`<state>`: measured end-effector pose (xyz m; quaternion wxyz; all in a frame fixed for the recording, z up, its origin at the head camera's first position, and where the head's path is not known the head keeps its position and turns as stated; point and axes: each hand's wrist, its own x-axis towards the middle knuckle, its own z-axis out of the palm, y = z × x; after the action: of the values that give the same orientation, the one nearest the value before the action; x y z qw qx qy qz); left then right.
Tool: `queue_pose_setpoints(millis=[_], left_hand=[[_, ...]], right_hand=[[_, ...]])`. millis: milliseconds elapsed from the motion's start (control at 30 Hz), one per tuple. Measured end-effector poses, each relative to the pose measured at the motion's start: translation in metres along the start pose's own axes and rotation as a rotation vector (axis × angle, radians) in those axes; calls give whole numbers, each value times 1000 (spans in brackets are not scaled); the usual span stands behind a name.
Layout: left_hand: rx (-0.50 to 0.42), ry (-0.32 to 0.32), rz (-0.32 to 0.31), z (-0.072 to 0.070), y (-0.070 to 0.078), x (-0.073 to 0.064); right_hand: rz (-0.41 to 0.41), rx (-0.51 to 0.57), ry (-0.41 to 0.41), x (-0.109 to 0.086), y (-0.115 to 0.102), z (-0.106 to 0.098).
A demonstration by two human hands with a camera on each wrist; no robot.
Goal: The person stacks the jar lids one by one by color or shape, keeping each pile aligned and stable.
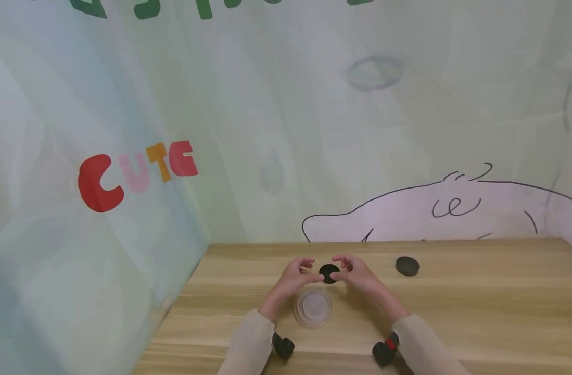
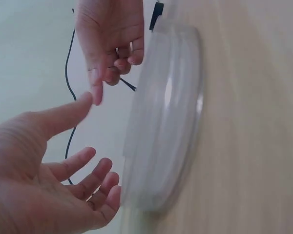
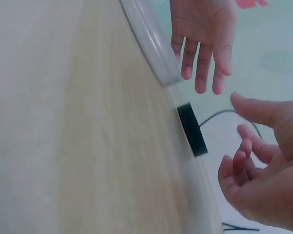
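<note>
Along the back, printed backdrop [image 1: 286, 130] is hanging; wood-grain tabletop [image 1: 478, 312] is running in front of it. Left hand [image 1: 296, 276] and right hand [image 1: 357, 274] are hovering above it, facing each other, both loosely spread, gripping nothing. Clear round container [image 2: 166, 122] is sitting on their near side. Dark grey disc [image 1: 407, 266] is lying off right; black disc [image 1: 329, 269] is lying just beyond the container, below both hands.
</note>
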<state>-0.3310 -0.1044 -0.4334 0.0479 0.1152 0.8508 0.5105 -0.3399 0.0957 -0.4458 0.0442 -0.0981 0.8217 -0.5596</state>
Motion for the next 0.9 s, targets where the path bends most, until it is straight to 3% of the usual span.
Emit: queue_pose_setpoints(millis=[200, 300, 333, 433, 633, 800, 900], left_hand=[[-65, 34, -15, 5, -6, 18], [-61, 8, -3, 5, -13, 22], [-56, -5, 30, 4, -18, 24], [-50, -21, 29, 5, -22, 25], [-60, 4, -28, 10, -20, 25], [2, 19, 2, 13, -26, 25], [52, 36, 41, 16, -28, 26]], right_hand=[[56, 14, -9, 6, 9, 0], [64, 18, -8, 6, 15, 0], [69, 16, -4, 6, 17, 0], [71, 6, 9, 4, 21, -2], [26, -21, -1, 3, 24, -3], [-53, -87, 26, 6, 27, 5], [-51, -113, 54, 7, 29, 9]])
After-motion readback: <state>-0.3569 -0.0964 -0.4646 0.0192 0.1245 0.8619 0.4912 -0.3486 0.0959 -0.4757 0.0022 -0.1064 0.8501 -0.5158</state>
